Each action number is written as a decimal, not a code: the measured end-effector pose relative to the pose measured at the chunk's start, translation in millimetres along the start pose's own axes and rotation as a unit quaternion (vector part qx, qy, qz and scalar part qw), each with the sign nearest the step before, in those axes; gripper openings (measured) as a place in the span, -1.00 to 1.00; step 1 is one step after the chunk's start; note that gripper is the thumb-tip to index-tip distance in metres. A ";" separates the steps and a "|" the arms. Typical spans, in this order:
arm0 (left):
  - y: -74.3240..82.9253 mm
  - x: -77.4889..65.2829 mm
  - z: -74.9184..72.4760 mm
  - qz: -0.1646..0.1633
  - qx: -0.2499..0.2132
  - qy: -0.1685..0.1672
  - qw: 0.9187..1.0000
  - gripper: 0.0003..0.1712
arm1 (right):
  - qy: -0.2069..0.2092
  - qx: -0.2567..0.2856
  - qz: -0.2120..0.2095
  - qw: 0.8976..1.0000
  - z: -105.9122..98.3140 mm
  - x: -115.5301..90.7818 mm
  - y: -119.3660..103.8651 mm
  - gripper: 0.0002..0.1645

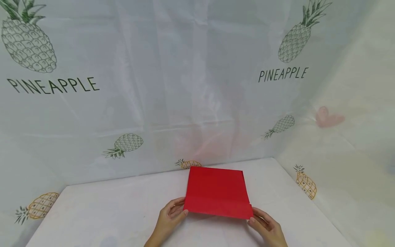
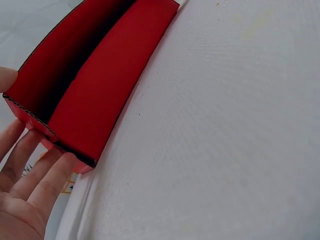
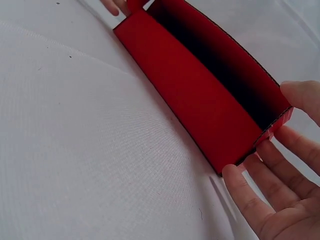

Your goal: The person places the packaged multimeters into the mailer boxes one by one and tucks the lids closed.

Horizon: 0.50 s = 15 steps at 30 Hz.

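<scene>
A red cardboard box [image 1: 217,192] sits on the white table, its lid sloping and lifted at the front. Through the front gap, the dark inside shows above the red front wall [image 2: 100,85] in the left wrist view. At the box's left front corner, my left hand [image 1: 169,218] holds the lid, thumb on the front edge and fingers along the side. My right hand [image 1: 267,228] grips the opposite front corner the same way. In the right wrist view, the lid [image 3: 235,45] has a bare corrugated edge near the right thumb [image 3: 302,97].
The white-covered table [image 1: 108,206] extends to both sides of the box and in front of it. Behind it hangs a pale curtain [image 1: 172,85] printed with pineapples, and another sheet [image 1: 348,154] closes off the right side.
</scene>
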<state>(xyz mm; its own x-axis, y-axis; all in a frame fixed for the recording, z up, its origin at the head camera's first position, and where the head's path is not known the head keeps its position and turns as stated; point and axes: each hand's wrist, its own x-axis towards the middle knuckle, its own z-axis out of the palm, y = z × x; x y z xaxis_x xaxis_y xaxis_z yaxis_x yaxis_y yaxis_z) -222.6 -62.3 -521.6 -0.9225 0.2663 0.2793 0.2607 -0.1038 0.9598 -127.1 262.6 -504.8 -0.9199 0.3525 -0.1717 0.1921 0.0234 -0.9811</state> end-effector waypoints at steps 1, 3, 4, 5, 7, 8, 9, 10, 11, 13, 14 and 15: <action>-0.7 -0.1 -0.2 0.002 0.000 -0.003 1.000 -0.49 | 0.000 -0.005 -0.001 1.000 0.3 0.3 0.3 -0.21; -2.6 -0.5 -0.5 0.007 0.001 -0.006 1.000 -0.49 | 0.001 -0.011 -0.002 1.000 0.6 0.2 0.7 -0.21; -3.7 -0.7 -0.7 0.011 0.003 -0.009 1.000 -0.49 | 0.001 -0.014 -0.003 1.000 0.7 0.0 0.8 -0.22; -4.4 -0.9 -0.8 0.014 0.005 -0.011 1.000 -0.49 | 0.001 -0.016 -0.003 1.000 0.7 0.0 1.1 -0.22; -5.7 -1.0 -0.8 0.015 0.007 -0.012 1.000 -0.49 | -0.001 -0.021 -0.007 1.000 0.3 -0.3 1.2 -0.23; -6.1 -1.0 -0.8 0.014 0.008 -0.011 1.000 -0.49 | -0.001 -0.020 -0.005 1.000 0.0 -0.3 1.2 -0.23; -6.4 -0.9 -0.8 0.013 0.009 -0.011 1.000 -0.49 | -0.001 -0.023 -0.006 1.000 -0.3 -0.4 1.1 -0.24; -6.6 -0.8 -0.7 0.011 0.008 -0.010 1.000 -0.49 | -0.002 -0.024 -0.008 1.000 -0.7 -0.2 1.0 -0.24; -6.6 -0.8 -0.6 0.008 0.008 -0.009 1.000 -0.48 | -0.002 -0.024 -0.010 1.000 -1.2 0.1 1.1 -0.26; -6.4 -0.6 -0.3 0.002 0.008 -0.009 1.000 -0.47 | -0.005 -0.026 -0.019 0.999 -2.4 1.0 1.5 -0.29; -6.1 -0.4 -0.1 -0.001 0.008 -0.009 1.000 -0.47 | -0.006 -0.025 -0.026 0.999 -3.0 1.5 1.9 -0.31; -5.9 0.0 0.1 -0.004 0.009 -0.009 1.000 -0.46 | -0.008 -0.026 -0.032 0.999 -3.4 1.9 2.1 -0.33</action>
<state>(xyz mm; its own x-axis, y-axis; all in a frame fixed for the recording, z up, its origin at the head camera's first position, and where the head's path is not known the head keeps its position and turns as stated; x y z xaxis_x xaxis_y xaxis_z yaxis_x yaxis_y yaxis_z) -224.0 -61.7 -527.3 -0.9192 0.2848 0.2719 0.2583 -0.0850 0.9623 -127.3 266.5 -506.9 -0.9360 0.3339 -0.1114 0.1504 0.0932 -0.9842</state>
